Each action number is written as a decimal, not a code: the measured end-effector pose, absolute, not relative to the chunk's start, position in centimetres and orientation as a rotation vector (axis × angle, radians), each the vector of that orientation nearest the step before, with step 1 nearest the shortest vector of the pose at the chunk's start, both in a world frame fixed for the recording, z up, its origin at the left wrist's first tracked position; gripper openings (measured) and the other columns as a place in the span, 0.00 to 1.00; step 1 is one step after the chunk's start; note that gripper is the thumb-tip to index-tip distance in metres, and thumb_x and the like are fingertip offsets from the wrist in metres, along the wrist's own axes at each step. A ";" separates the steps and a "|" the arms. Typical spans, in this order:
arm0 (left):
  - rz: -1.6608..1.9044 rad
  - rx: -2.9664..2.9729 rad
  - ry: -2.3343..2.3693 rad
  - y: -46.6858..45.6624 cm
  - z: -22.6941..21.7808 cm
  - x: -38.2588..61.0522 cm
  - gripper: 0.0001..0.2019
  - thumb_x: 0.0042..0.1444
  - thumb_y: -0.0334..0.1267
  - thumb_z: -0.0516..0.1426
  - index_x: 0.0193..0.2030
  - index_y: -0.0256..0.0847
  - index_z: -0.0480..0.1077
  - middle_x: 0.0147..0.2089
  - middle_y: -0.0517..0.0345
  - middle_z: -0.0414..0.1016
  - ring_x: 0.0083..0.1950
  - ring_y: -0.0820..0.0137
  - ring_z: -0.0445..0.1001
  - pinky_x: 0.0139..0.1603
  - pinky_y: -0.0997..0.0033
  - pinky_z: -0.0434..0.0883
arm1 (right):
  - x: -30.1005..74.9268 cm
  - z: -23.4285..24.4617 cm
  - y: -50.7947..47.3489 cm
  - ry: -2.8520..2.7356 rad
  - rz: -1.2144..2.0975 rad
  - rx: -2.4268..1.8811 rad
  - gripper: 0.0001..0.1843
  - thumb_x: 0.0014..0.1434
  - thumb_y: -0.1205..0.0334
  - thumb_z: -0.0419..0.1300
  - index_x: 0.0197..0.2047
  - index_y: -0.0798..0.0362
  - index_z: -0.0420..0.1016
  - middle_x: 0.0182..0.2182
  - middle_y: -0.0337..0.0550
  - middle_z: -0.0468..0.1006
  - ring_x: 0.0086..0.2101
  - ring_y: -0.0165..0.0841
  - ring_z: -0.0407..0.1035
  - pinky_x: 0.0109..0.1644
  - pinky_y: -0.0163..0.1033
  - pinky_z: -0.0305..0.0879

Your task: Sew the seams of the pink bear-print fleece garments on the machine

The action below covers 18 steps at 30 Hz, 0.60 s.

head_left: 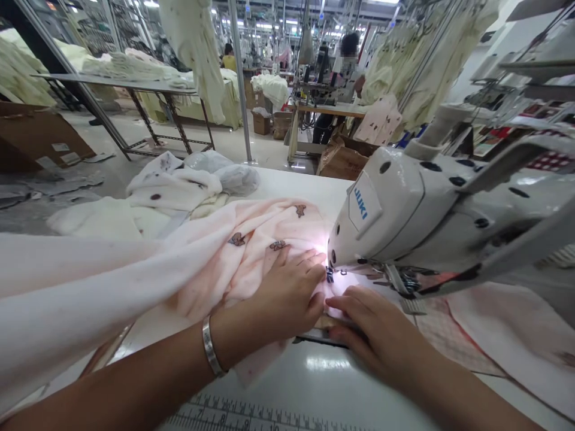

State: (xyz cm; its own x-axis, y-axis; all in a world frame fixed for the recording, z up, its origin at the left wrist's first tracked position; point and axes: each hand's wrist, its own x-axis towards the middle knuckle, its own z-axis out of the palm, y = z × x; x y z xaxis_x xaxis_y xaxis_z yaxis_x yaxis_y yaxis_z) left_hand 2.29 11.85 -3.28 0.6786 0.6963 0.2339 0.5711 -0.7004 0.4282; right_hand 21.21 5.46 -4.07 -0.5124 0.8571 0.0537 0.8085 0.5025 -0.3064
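Observation:
A pale pink fabric (251, 233) printed with small brown bears lies bunched on the sewing table, its long folds trailing off to the left. My left hand (287, 293) lies on it with fingers stretched toward the lit needle area, thumb pointing down toward the front. My right hand (372, 323) rests just in front of the presser foot (330, 274), fingertips on the fabric's edge and thumb apart from the index finger. The white sewing machine (390, 209) stands over the right side of the table, its lamp glowing at the needle. My fingers partly hide the stitching spot.
A printed ruler (251, 416) runs along the front edge. Crumpled white garments (175, 185) lie at the left back. More pink fabric with checked trim (507, 335) sits at right. Beyond are a cardboard box (344, 157), a work table (130, 84) and a person (345, 63).

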 end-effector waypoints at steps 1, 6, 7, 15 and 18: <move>0.568 2.579 0.999 12.0 -3.5 2.3 0.06 0.54 0.34 0.50 0.39 0.41 0.63 0.45 0.55 0.70 0.50 0.62 0.67 0.61 0.51 0.50 | 21.0 -4.0 5.6 -2.553 0.333 -1.448 0.12 0.63 0.55 0.50 0.48 0.49 0.63 0.38 0.46 0.70 0.35 0.37 0.65 0.39 0.44 0.61; 0.619 2.607 0.976 12.4 -4.4 2.3 0.13 0.54 0.36 0.51 0.47 0.39 0.62 0.53 0.49 0.68 0.57 0.60 0.63 0.63 0.51 0.47 | 20.3 -3.5 6.2 -2.572 0.231 -1.541 0.11 0.62 0.53 0.50 0.40 0.51 0.67 0.34 0.44 0.68 0.35 0.39 0.63 0.39 0.44 0.59; 0.613 2.607 0.977 12.3 -4.5 2.3 0.14 0.54 0.36 0.51 0.48 0.39 0.61 0.54 0.48 0.67 0.58 0.60 0.63 0.63 0.50 0.47 | 20.3 -3.4 6.2 -2.580 0.252 -1.544 0.11 0.62 0.53 0.51 0.39 0.51 0.67 0.34 0.44 0.68 0.35 0.38 0.63 0.39 0.43 0.58; 0.561 2.632 0.981 10.8 -4.0 2.1 0.13 0.56 0.36 0.50 0.48 0.39 0.60 0.59 0.47 0.62 0.63 0.61 0.55 0.63 0.47 0.48 | 20.7 -4.0 4.8 -2.547 0.304 -1.481 0.10 0.62 0.54 0.52 0.40 0.51 0.67 0.30 0.41 0.67 0.32 0.36 0.61 0.37 0.41 0.56; 0.596 2.699 0.953 11.1 -3.9 2.1 0.09 0.56 0.35 0.51 0.43 0.39 0.64 0.54 0.49 0.66 0.57 0.59 0.61 0.61 0.46 0.50 | 20.8 -4.0 4.8 -2.502 0.307 -1.459 0.09 0.61 0.55 0.54 0.41 0.50 0.69 0.31 0.41 0.69 0.32 0.35 0.64 0.36 0.40 0.58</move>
